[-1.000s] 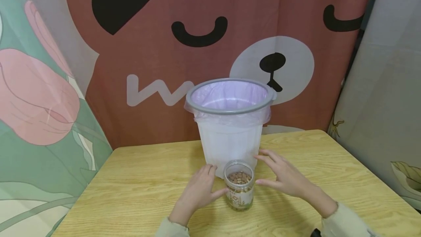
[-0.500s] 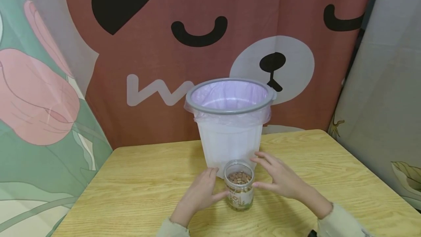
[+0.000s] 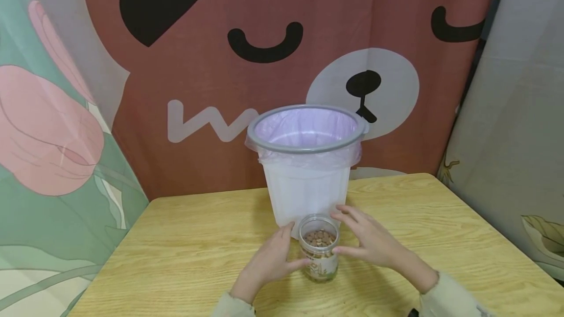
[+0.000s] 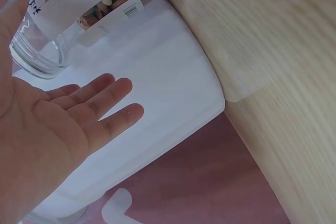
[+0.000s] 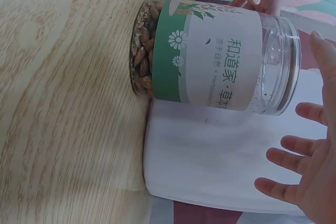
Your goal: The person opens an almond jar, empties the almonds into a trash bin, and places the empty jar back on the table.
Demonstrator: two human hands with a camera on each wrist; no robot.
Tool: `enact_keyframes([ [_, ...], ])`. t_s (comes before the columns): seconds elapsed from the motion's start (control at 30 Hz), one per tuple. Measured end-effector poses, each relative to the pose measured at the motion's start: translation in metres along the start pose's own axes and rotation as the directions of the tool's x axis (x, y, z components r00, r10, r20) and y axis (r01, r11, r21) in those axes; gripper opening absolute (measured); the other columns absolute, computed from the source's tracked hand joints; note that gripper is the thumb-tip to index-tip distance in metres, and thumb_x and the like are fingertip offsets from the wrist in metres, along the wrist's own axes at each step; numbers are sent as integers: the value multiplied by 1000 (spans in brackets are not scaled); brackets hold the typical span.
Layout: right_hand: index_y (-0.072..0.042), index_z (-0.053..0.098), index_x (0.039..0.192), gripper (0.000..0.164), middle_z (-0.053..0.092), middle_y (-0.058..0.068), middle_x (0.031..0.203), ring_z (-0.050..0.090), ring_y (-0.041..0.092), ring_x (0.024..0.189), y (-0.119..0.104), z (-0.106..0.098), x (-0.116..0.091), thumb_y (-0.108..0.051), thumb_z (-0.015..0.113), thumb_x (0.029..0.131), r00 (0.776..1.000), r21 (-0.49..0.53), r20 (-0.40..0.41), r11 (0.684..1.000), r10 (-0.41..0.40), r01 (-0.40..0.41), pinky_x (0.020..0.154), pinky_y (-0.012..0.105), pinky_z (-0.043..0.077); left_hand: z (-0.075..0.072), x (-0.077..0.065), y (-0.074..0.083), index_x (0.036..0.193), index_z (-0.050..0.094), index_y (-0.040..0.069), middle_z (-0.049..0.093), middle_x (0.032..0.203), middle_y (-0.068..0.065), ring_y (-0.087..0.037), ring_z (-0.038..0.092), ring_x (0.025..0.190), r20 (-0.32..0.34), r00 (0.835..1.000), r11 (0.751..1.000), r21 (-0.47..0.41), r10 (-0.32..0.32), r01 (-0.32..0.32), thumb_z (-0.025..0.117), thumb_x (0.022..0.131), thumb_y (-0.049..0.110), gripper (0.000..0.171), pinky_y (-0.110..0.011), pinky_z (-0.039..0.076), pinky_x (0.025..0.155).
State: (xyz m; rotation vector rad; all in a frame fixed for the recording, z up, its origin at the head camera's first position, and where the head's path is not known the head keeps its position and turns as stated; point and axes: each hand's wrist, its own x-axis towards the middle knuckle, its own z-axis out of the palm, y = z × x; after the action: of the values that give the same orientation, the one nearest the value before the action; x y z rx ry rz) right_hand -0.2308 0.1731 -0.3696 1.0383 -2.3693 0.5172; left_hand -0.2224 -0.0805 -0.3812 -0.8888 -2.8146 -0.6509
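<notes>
A clear, lidless jar (image 3: 320, 264) of brown nuts stands upright on the table, its label printed white and green. In the right wrist view the almond-like nuts (image 5: 144, 59) show through its base. My left hand (image 3: 270, 259) is at the jar's left side, thumb close to the label; whether it touches is unclear. On the other side my right hand (image 3: 374, 242) reaches toward the jar, fingers spread and relaxed, thumb near the glass. Neither hand grips the jar. Directly behind it stands a white trash bin (image 3: 304, 182) with a grey rim.
A translucent purple bag (image 3: 308, 128) lines the bin and folds over its rim. The wooden table (image 3: 189, 238) extends to both sides. Behind it hangs a brown curtain (image 3: 198, 170) with a bear print, and patterned cloths hang left and right.
My right hand has moved left, closer to the jar. My left hand has shifted slightly toward it. The jar and bin stay in place; the view has turned slightly.
</notes>
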Motion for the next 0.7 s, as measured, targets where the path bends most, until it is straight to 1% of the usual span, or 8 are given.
enact_keyframes([
  [0.2,-5,50,124,66,42,20,128,46,35,109,-2,2,1,-47,65,75,1000,7,10,1000,-2,2,81,55,40,1,0,0,135,26,-8,34,135,-24,-33,35,122,36,999,996,-83,-8,11,57,78,55,91,-44,31,96],
  [0.4,-5,49,125,67,42,20,128,46,36,109,-3,5,4,-49,64,75,1000,1,14,1000,-9,9,81,56,40,3,2,0,135,26,-7,35,135,-21,-31,36,122,52,999,991,-135,2,5,62,77,49,88,-43,32,96],
  [0.47,-6,49,125,68,42,19,128,46,36,109,-4,6,6,-50,62,76,1000,-7,15,1000,-16,16,81,55,40,4,2,0,135,25,-7,35,134,-22,-32,36,121,59,998,990,-143,-11,20,64,75,49,91,-43,32,96],
  [0.63,-5,49,125,68,44,19,126,49,34,106,-5,7,9,-51,61,77,999,-11,14,999,-31,31,79,54,42,5,2,1,135,22,-10,33,134,-27,-35,36,121,96,993,983,-163,-72,87,71,69,48,100,-45,32,95],
  [0.7,-5,49,125,68,45,18,125,50,33,105,-5,8,10,-51,61,76,999,-9,17,999,-32,32,79,52,43,6,2,1,135,21,-10,32,134,-28,-36,35,121,105,991,980,-173,-83,101,72,68,46,101,-46,32,95],
])
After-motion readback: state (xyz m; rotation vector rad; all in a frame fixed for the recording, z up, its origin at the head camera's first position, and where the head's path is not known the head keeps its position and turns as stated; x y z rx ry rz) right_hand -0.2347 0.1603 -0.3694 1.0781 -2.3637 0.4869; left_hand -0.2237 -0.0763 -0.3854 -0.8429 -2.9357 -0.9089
